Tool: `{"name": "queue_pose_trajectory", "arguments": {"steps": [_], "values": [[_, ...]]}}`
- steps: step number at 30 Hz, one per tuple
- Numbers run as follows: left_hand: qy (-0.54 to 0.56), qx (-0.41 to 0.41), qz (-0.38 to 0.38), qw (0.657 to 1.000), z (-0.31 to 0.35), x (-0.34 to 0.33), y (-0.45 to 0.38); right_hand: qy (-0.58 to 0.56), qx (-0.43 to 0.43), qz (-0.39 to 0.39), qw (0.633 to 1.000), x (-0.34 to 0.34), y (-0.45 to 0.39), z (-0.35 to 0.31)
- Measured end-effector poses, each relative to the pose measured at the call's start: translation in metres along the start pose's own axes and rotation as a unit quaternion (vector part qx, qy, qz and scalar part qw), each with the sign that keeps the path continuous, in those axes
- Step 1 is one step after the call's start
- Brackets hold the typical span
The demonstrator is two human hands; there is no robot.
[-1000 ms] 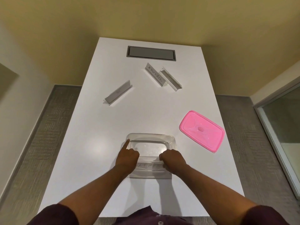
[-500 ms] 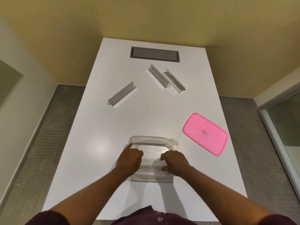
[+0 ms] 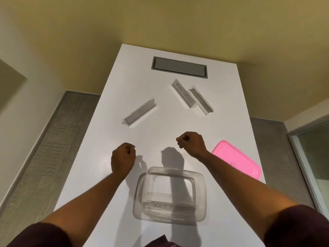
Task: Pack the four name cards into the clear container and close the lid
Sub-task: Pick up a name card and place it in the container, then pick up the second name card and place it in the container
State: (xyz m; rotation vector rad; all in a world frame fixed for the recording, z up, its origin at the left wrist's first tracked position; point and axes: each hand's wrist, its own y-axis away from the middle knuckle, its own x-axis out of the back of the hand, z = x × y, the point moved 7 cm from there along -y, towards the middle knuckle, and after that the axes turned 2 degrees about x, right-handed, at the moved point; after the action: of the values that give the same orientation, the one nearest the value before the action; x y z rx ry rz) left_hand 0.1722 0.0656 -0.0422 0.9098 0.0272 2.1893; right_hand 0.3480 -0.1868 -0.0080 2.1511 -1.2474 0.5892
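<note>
Four cards: one lies in the box (image 3: 170, 193), three lie loose on the table (image 3: 99, 157)
Table: white, long, running away toward 12 o'clock; a grey hatch (image 3: 179, 67) is set flush near its far end
Room: yellow wall beyond the table, grey textured floor on both sides, a glass panel at 3 o'clock
Box: clear, rectangular with rounded corners, uncovered, at 6 o'clock near the table's near edge
Card in box (image 3: 169, 205): clear holder lying along the near wall, letters "BAT" readable, the rest too faint
Left card (image 3: 139, 112): at 11 o'clock from the box, well apart, upright on its base, slanted, writing too small to read
Middle card (image 3: 183, 95): at 12 o'clock, slanted, handwritten in capitals
Right card (image 3: 200, 99): just beside the middle card, touching or nearly so, seen edge-on
Lid (image 3: 238, 159): pink, flat on the table at 2 o'clock from the box, partly behind the right forearm
Left hand (image 3: 122, 160): fingers curled into a loose fist, holding nothing, above the table at 10 o'clock from the box
Right hand (image 3: 192, 144): fingers curled in, empty, above the table at 1 o'clock from the box
Sleeves: dark maroon, at the bottom corners
</note>
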Motion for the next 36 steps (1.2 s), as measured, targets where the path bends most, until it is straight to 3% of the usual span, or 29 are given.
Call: {"name": "queue_pose_trajectory", "arguments": {"steps": [7,17,19,22,27,33,36], "values": [[0.141,0.150,-0.001,0.979,-0.009,-0.004,-0.077,-0.023,-0.041,-0.053,0.998,-0.031,-0.105,-0.035],[0.246,0.180,-0.036,0.952,0.012,-0.020,-0.126,-0.029,-0.031,-0.103,0.994,-0.070,-0.189,-0.074],[0.252,0.213,-0.023,0.944,-0.004,-0.040,-0.163,-0.042,-0.059,-0.131,0.989,-0.099,-0.233,-0.066],[0.269,0.226,-0.006,0.936,-0.008,-0.043,-0.159,-0.062,-0.056,-0.133,0.988,-0.104,-0.234,-0.067],[0.229,0.221,0.049,0.947,-0.001,-0.038,-0.149,-0.091,-0.063,-0.148,0.983,-0.101,-0.228,-0.062],[0.071,0.123,0.009,0.990,0.014,-0.043,-0.152,-0.055,-0.051,-0.165,0.984,-0.097,-0.210,-0.054],[0.033,0.127,0.011,0.991,0.014,-0.046,-0.155,-0.043,-0.051,-0.171,0.983,-0.096,-0.200,-0.050]]}}
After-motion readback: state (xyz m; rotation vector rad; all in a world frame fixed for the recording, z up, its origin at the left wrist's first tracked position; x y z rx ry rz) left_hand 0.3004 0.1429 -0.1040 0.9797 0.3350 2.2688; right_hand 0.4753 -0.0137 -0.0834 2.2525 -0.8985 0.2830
